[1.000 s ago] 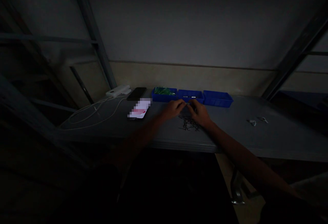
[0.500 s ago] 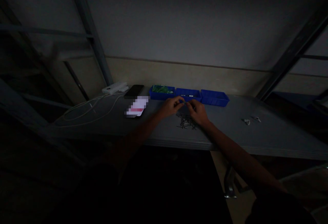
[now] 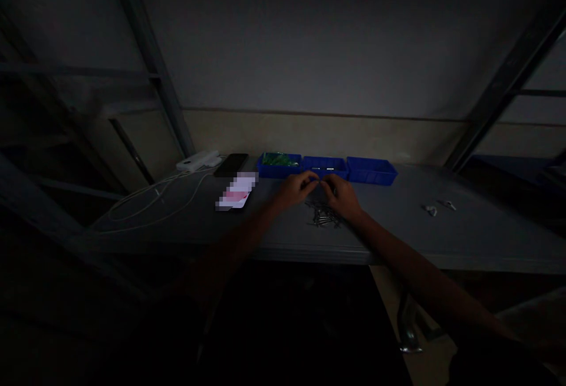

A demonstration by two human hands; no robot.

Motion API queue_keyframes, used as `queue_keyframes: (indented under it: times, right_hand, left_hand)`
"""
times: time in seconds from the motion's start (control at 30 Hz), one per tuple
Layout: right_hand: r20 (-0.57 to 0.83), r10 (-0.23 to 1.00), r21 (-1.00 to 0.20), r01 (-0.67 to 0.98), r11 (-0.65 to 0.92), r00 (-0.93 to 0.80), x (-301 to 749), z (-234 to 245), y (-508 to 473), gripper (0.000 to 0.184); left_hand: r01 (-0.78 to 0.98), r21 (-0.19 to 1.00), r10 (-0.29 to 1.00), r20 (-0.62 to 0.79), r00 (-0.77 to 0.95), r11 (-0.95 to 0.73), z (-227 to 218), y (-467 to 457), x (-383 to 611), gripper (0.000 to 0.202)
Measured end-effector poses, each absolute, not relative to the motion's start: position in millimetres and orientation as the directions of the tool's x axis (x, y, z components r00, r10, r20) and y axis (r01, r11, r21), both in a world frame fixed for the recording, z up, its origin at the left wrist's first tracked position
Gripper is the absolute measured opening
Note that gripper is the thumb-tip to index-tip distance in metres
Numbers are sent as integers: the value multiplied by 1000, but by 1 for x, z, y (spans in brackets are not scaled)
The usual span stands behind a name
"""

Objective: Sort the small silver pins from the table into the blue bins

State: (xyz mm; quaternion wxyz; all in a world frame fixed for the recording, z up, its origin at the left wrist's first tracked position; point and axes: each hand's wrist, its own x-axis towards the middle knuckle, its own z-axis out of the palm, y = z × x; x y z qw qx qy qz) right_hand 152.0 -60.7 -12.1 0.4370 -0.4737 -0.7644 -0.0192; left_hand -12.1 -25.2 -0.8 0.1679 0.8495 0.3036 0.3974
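Observation:
My left hand [image 3: 295,190] and my right hand [image 3: 341,195] meet fingertip to fingertip just in front of the blue bins. Both are closed in a pinch; whatever sits between the fingertips is too small and dark to make out. Below them on the table lies a loose pile of thin metal pieces [image 3: 324,218] that look like screws or pins. Behind the hands, the middle blue bin [image 3: 338,164] holds a thin shiny rod-like piece [image 3: 322,168]. Green plastic packaging [image 3: 276,159] fills the left blue bin [image 3: 276,171].
A third blue bin [image 3: 371,175] stands at the right end of the row. To the left lie a lit phone [image 3: 239,190], a dark phone [image 3: 232,164] and a white power strip [image 3: 197,161] with cables. Small white pieces [image 3: 430,210] rest on the grey table [image 3: 389,233] at right.
The view has shifted slightly, so the table things sit a little lower. My hands stay together at nearly the same place, still pinching.

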Motion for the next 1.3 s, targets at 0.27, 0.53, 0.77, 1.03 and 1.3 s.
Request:
queue_keyframes:
  times: [0.27, 0.53, 0.77, 1.03, 1.3]
  right_hand:
    - [660, 737, -449, 709, 544, -147, 152, -13, -60, 25]
    - [675, 720, -407, 735, 542, -157, 152, -12, -61, 22]
    - [673, 719, -393, 740, 546, -173, 151, -11, -62, 30]
    - [675, 720, -408, 731, 546, -161, 152, -11, -62, 23]
    - [688, 710, -385, 754, 532, -150, 151, -13, -61, 27]
  left_hand:
    - [400, 510, 648, 582, 491, -761, 0, -25, -12, 21]
    - [404, 531, 667, 584, 463, -745, -1, -26, -13, 23]
    - [367, 532, 646, 604, 468, -763, 0, -25, -12, 23]
    - [415, 519, 664, 594, 453, -747, 2, -27, -12, 23]
    - [372, 530, 647, 618, 446, -762, 3, -27, -13, 23]
